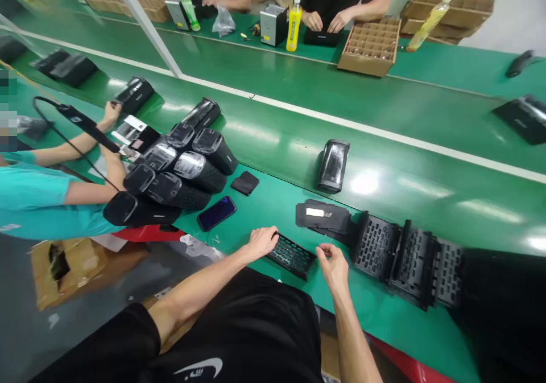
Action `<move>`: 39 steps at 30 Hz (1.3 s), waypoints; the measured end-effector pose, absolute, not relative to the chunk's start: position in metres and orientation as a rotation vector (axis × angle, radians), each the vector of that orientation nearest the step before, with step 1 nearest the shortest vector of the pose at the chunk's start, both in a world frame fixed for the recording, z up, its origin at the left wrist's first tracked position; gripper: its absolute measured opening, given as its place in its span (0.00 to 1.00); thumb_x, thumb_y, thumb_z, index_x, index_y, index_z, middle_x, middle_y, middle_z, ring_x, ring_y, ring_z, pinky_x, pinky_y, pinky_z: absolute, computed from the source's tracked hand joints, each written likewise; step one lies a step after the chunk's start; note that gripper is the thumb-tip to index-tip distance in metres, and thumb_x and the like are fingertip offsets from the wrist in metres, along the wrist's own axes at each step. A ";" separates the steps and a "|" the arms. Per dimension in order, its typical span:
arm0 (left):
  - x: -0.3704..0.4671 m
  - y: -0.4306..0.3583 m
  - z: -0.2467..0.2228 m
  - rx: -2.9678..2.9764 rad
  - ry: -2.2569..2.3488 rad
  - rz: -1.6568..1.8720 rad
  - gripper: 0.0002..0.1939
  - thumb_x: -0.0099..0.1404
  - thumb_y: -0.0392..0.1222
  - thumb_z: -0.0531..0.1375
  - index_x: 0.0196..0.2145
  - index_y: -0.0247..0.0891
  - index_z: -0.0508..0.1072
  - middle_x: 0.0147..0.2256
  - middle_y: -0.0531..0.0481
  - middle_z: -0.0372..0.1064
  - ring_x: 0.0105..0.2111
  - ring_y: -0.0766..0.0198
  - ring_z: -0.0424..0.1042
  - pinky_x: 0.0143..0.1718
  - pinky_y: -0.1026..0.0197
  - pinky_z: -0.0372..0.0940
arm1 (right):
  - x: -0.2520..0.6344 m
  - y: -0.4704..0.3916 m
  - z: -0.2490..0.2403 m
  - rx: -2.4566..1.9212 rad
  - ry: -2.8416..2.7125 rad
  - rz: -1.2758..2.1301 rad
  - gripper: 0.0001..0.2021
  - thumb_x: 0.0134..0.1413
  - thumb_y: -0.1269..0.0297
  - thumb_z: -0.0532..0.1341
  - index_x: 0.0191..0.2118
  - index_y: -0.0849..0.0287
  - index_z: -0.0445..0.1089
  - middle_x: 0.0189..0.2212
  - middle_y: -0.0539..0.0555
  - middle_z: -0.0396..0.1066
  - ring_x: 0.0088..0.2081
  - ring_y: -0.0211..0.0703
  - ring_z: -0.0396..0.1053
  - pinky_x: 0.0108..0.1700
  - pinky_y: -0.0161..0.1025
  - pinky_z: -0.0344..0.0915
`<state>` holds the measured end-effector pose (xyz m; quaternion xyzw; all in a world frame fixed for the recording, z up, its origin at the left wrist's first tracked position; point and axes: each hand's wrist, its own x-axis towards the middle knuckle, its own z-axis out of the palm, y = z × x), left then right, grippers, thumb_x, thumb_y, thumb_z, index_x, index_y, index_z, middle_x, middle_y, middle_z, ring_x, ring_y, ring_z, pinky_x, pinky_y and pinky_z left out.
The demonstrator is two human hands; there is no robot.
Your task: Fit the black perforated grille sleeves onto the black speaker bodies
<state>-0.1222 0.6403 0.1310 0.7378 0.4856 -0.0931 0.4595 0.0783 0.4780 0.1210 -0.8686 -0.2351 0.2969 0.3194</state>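
A black slotted panel (291, 256) lies on the green bench in front of me. My left hand (262, 242) grips its left end, thumb and fingers pressed together at the edge. Just off the panel's right end is my right hand (333, 263), its fingertips pinched together; anything between them is too small to make out. Beyond it, a stack of dark sheets (319, 218) carries a small white-and-dark item (318, 213). Several more slotted panels (375, 245) stand in a row to the right.
Clustered black housings (183, 172) and a phone (216, 213) are at the left. One black unit (333, 165) sits on the green belt (273, 138). A person in a teal shirt (55, 195) works at the left; two people sit across, near bottles and a divided carton (370, 46).
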 end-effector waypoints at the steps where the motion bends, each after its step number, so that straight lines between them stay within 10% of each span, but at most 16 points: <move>1: -0.120 0.641 0.132 1.843 1.196 -0.247 0.07 0.70 0.42 0.57 0.39 0.41 0.74 0.43 0.41 0.76 0.48 0.47 0.74 0.56 0.45 0.63 | 0.083 0.483 0.123 -2.302 -0.630 0.773 0.27 0.47 0.35 0.57 0.33 0.55 0.76 0.35 0.62 0.78 0.38 0.56 0.75 0.46 0.50 0.68; 9: -0.107 0.673 0.149 1.946 1.183 -0.304 0.14 0.63 0.44 0.63 0.47 0.44 0.75 0.38 0.43 0.78 0.43 0.46 0.78 0.50 0.47 0.67 | 0.104 0.545 0.117 -2.364 -0.743 0.685 0.27 0.52 0.37 0.56 0.34 0.58 0.75 0.31 0.59 0.74 0.34 0.53 0.71 0.40 0.47 0.64; 18: -0.087 0.726 0.144 2.023 1.379 -0.171 0.12 0.73 0.45 0.57 0.51 0.45 0.72 0.48 0.45 0.73 0.52 0.54 0.72 0.52 0.55 0.66 | 0.139 0.569 0.107 -2.581 -1.379 0.536 0.18 0.56 0.62 0.59 0.48 0.56 0.81 0.44 0.63 0.67 0.40 0.55 0.63 0.40 0.50 0.62; 23: -0.130 0.766 0.133 1.965 1.813 -0.135 0.18 0.72 0.45 0.61 0.55 0.36 0.67 0.57 0.35 0.66 0.57 0.48 0.68 0.52 0.52 0.65 | 0.150 0.569 0.100 -2.569 -1.446 0.516 0.19 0.53 0.57 0.61 0.48 0.56 0.81 0.43 0.62 0.68 0.38 0.54 0.62 0.38 0.51 0.62; 30: -0.149 0.769 0.127 2.037 1.721 -0.068 0.10 0.78 0.45 0.52 0.46 0.43 0.72 0.49 0.46 0.71 0.51 0.59 0.71 0.52 0.61 0.64 | 0.112 0.575 0.122 -2.329 -1.122 0.644 0.26 0.52 0.41 0.56 0.41 0.57 0.81 0.40 0.62 0.72 0.41 0.59 0.70 0.43 0.53 0.66; 39: -0.151 0.786 0.131 1.896 1.810 -0.027 0.05 0.72 0.35 0.56 0.42 0.36 0.71 0.46 0.38 0.71 0.46 0.53 0.74 0.50 0.55 0.65 | 0.057 0.611 0.143 -1.987 -0.899 0.988 0.21 0.49 0.44 0.61 0.37 0.57 0.78 0.38 0.60 0.78 0.38 0.55 0.74 0.46 0.52 0.68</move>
